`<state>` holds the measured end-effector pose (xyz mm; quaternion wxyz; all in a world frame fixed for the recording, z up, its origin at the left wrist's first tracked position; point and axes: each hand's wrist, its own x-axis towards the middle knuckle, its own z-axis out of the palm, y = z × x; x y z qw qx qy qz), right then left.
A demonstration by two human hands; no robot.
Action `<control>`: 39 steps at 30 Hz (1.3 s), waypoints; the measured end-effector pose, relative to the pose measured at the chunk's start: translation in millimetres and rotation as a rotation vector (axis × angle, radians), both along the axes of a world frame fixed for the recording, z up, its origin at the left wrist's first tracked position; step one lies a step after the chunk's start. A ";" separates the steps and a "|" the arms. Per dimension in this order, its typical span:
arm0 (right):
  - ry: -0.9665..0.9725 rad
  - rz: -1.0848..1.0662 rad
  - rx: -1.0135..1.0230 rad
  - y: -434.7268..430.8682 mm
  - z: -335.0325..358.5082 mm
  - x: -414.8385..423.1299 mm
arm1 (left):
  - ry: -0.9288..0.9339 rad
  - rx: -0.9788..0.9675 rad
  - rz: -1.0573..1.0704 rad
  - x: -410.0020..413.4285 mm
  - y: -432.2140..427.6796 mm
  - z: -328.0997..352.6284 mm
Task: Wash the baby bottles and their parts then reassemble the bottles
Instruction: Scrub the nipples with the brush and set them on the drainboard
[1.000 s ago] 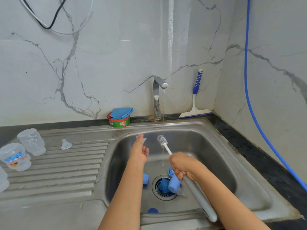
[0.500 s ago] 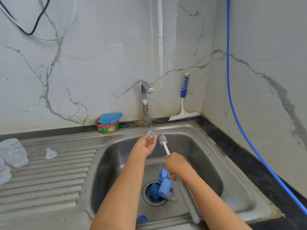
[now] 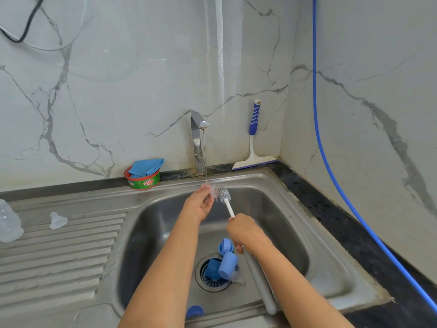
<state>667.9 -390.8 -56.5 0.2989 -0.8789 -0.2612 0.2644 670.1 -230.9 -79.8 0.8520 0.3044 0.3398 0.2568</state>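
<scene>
Head view: four blue parts (image 3: 227, 265) lie in the sink (image 3: 279, 209), three at the drain (image 3: 212, 287) and one at the near wall; one clear teat (image 3: 58, 220) and one clear bottle (image 3: 9, 221) sit on the left drainboard (image 3: 71, 252). The left hand (image 3: 199, 205), fingers partly curled, pinches a small, blurred clear part (image 3: 212, 192) under the tap (image 3: 198, 143) stream. The right hand (image 3: 246, 233) is closed round the brush (image 3: 224, 194) handle, its bristle head just right of that part.

2 forearms and the brush (image 3: 259, 282) handle span the sink (image 3: 283, 221) basin front to back, with blue caps (image 3: 227, 265) crowding the drain — bare steel shows left and right of them. Behind stands the tap (image 3: 197, 140); the drainboard (image 3: 71, 256) bears a nipple (image 3: 58, 220) and a bottle (image 3: 9, 223) at its left.
</scene>
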 end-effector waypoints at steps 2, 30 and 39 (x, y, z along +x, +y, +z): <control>0.013 -0.015 0.010 0.5 -0.8 0.9 | 0.077 0.228 0.042 3.1 3.7 -5.8; -0.034 0.065 -0.099 5.6 1.1 -10.5 | 0.241 0.398 -0.114 -30.1 13.3 20.9; -0.046 0.065 -0.091 5.4 0.4 -19.9 | 0.461 0.987 -0.118 -77.5 33.8 13.0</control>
